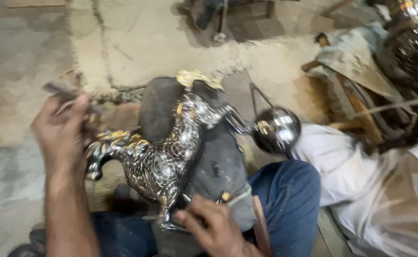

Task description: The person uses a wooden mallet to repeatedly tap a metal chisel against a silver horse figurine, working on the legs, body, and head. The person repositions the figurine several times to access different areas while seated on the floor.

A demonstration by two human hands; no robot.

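A shiny silver and gold metal horse figure (163, 152) lies across a dark grey cushion-like block (218, 166) on my lap. My left hand (63, 128) is raised by the horse's tail end and grips a thin metal tool (59, 90), blurred by motion. At the horse's lower leg, my right hand (213, 226) pinches a small thin tool (154, 217) against it. A polished silver ball (276, 129) sits at the horse's front end.
My jeans-clad leg (285, 195) lies beside white cloth (385, 190). Shiny metal pieces (413, 38) and wooden sticks (356, 104) crowd the upper right. A dusty concrete floor (28, 57) spreads to the left, with a dark object (213, 12) at the top.
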